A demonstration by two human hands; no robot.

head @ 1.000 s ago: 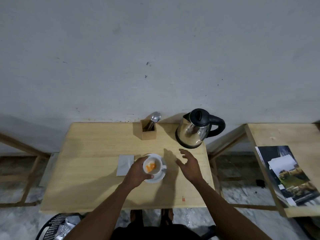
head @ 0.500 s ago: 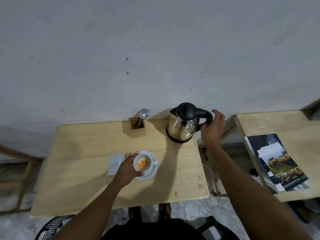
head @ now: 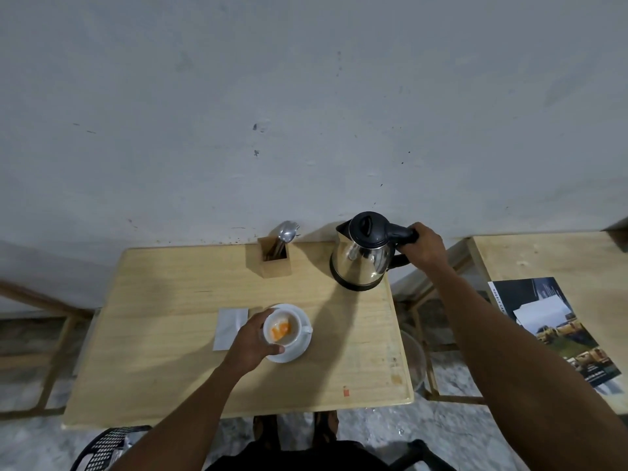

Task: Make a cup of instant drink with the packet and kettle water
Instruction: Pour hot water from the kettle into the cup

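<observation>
Right hand [head: 422, 245] is closing round the black handle of the steel kettle [head: 361, 255], sitting far right on the table [head: 163, 334]; left hand [head: 252, 342] is gripping the white cup [head: 282, 328] on its saucer [head: 295, 351], near centre, orange powder inside. Kettle is likely heavy, possibly hot: take the handle only, while the cup is light and fragile, needing steadying.

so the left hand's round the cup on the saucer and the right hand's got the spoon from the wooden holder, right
Not quite. In the head view the right hand is closed on the kettle handle, not the spoon, which stands untouched in the wooden holder. The rest is right: the left hand is round the cup on the saucer.
</observation>
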